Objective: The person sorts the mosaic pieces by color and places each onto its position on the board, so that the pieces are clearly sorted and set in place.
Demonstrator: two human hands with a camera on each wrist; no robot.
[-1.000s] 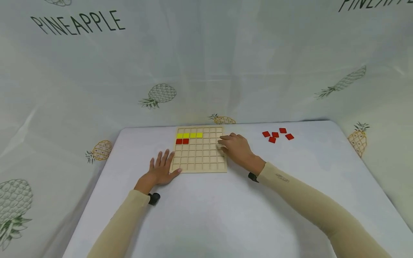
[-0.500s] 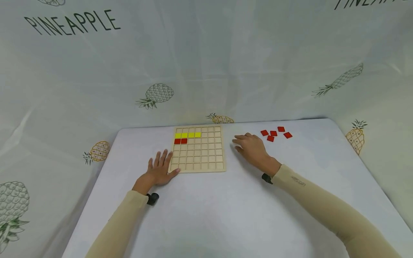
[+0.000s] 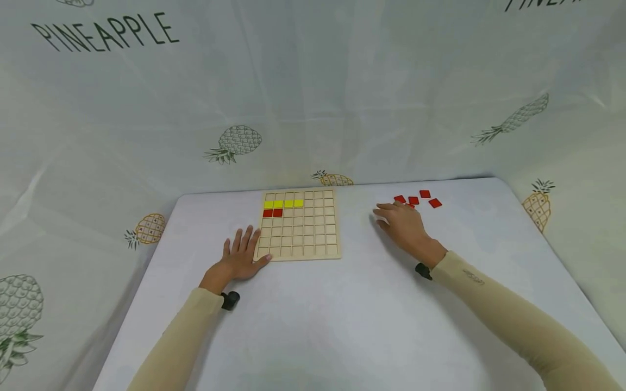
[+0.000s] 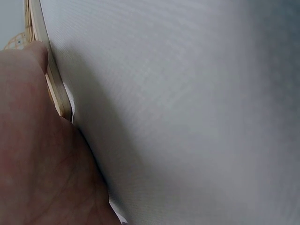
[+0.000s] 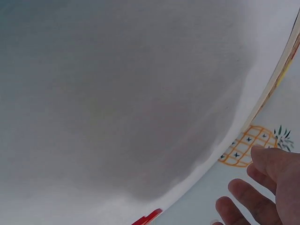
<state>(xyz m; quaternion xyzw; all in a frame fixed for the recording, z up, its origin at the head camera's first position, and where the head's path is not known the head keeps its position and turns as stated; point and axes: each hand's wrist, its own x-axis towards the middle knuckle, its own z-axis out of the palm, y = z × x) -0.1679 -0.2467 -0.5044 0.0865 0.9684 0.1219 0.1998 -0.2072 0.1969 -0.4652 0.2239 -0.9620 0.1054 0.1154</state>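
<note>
A square wooden grid board (image 3: 309, 234) lies toward the back of the table. Yellow square tiles (image 3: 289, 204) fill several cells in its second row, and two red tiles (image 3: 277, 213) sit at the left of the row beneath. My left hand (image 3: 238, 262) is spread flat at the board's lower left corner, its thumb over the front edge; the left wrist view shows the thumb side against the board's rim (image 4: 57, 89). To the right of the board, my right hand (image 3: 403, 224) hovers with loosely bent fingers and holds nothing. Its fingers partly cover the loose red tiles (image 3: 425, 194).
The white table (image 3: 303, 320) ends behind the board at a hanging cloth (image 3: 303, 98) printed with pineapples. In the right wrist view, red tiles (image 5: 149, 217) show at the bottom edge. Each wrist wears a small black device (image 3: 230, 300).
My right hand has moved from the board's right edge rightward to the loose red tiles. My left hand stays at the board's corner. The head view has shifted slightly.
</note>
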